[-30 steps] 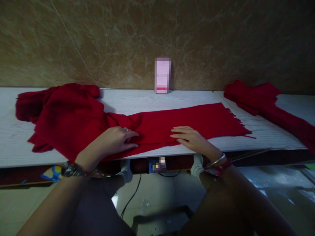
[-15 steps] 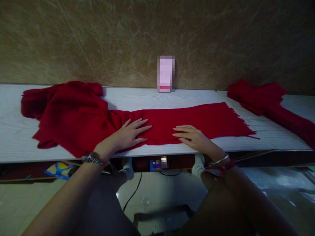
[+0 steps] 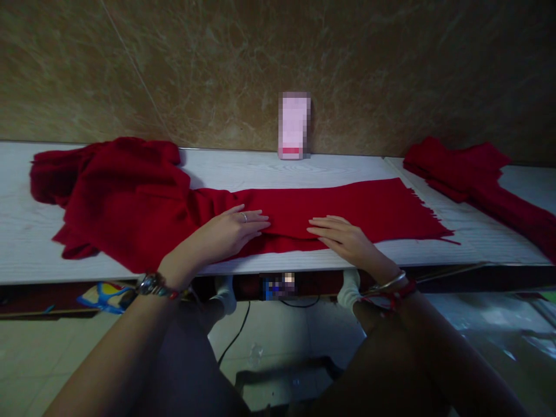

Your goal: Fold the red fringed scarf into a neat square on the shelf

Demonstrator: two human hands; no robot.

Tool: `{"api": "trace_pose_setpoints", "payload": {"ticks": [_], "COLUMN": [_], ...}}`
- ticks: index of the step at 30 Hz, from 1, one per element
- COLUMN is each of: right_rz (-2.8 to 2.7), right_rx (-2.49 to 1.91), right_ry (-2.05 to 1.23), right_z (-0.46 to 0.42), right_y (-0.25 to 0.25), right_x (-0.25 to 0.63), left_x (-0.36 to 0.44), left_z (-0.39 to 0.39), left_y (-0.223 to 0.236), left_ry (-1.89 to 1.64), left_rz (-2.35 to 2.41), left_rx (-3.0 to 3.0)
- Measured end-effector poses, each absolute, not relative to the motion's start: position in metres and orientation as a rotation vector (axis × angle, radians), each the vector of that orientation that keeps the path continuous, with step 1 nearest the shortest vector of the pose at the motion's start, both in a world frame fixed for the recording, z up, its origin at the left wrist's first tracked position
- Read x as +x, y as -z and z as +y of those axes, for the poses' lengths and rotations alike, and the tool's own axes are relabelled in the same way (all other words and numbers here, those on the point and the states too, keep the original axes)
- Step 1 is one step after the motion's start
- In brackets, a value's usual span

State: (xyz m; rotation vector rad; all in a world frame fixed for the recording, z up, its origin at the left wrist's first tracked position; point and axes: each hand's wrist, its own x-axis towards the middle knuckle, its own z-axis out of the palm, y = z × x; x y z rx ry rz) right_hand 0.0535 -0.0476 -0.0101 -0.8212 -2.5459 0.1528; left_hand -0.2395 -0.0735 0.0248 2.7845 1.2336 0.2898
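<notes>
A red fringed scarf (image 3: 330, 202) lies lengthwise on the white wood-grain surface. Its right part is spread fairly flat, with the fringe at the right end, while its left part is heaped in loose folds. My left hand (image 3: 230, 231) rests palm down on the cloth beside the wrinkled part, fingers stretched out and a ring on one of them. Facing it, my right hand (image 3: 343, 234) lies on the scarf's near side, fingers extended to the left. A crease in the cloth runs between the two hands near the front edge.
Another folded red cloth (image 3: 460, 171) lies at the right. A pink blurred box-like object (image 3: 294, 124) stands against the brown marbled wall (image 3: 217, 69). Below the front edge are a blue-and-yellow item (image 3: 104, 296), a black cable (image 3: 237, 341) and my socked feet.
My left hand's fingers have drawn closer together, and a crease near the front edge shows more between the hands. My right hand has barely moved.
</notes>
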Motion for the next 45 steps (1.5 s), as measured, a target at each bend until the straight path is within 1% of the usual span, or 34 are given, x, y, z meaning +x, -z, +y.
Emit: {"api": "trace_pose_setpoints", "payload": {"ticks": [2, 4, 9, 16, 21, 28, 35, 39, 45], "right_rz": [-2.509, -2.504, -2.639, -2.646, -2.616, -2.610, -2.608, -2.604, -2.594], "right_rx": [-0.822, -0.821, -0.801, -0.770, -0.766, -0.770, -0.788, -0.784, -0.765], "right_ry": [-0.157, -0.171, -0.244, -0.250, -0.274, -0.293, -0.321, -0.322, -0.316], "right_z": [-0.048, -0.049, -0.050, -0.049, -0.050, -0.049, -0.050, -0.050, -0.050], "right_y": [0.009, 0.009, 0.011, 0.013, 0.012, 0.011, 0.010, 0.008, 0.008], "right_x": [0.054, 0.055, 0.055, 0.056, 0.056, 0.056, 0.056, 0.056, 0.056], "left_x": [-0.239, -0.237, -0.232, -0.234, -0.231, -0.232, -0.229, -0.227, -0.209], "left_z": [-0.076, -0.079, -0.081, -0.080, -0.080, -0.082, -0.080, -0.077, -0.069], "left_y": [-0.029, -0.031, -0.025, -0.028, -0.031, -0.038, -0.034, -0.031, -0.017], "left_ry": [-0.399, -0.407, -0.146, -0.056, -0.113, -0.334, -0.146, -0.198, -0.384], "left_rz": [1.175, 1.122, 1.015, 1.056, 1.090, 1.103, 1.092, 1.094, 1.144], "left_rx": [2.816, 2.830, 2.816, 2.768, 2.799, 2.783, 2.710, 2.720, 2.796]}}
